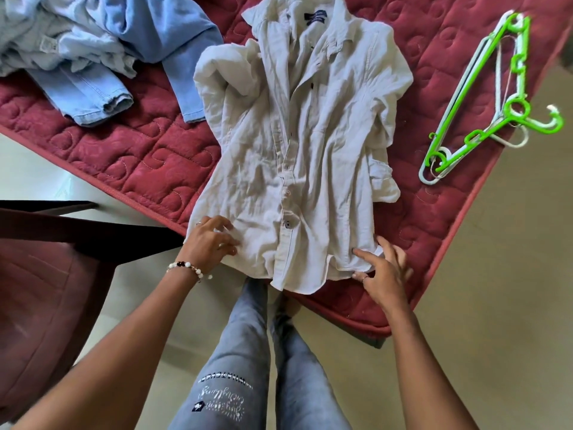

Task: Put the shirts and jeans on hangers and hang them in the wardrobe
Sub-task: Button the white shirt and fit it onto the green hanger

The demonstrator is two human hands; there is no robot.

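White shirt [310,135] lies spread on the red mattress [139,156]; left hand [207,243] pinches its hem, right hand [384,271] touches it, fingers loose.

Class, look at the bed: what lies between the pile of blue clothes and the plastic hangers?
The head view shows a white shirt spread button-side up on the red mattress, between the blue clothes and the hangers.

Crumpled white shirt [297,144] flat on mattress [139,162], hangers [496,100] beside.
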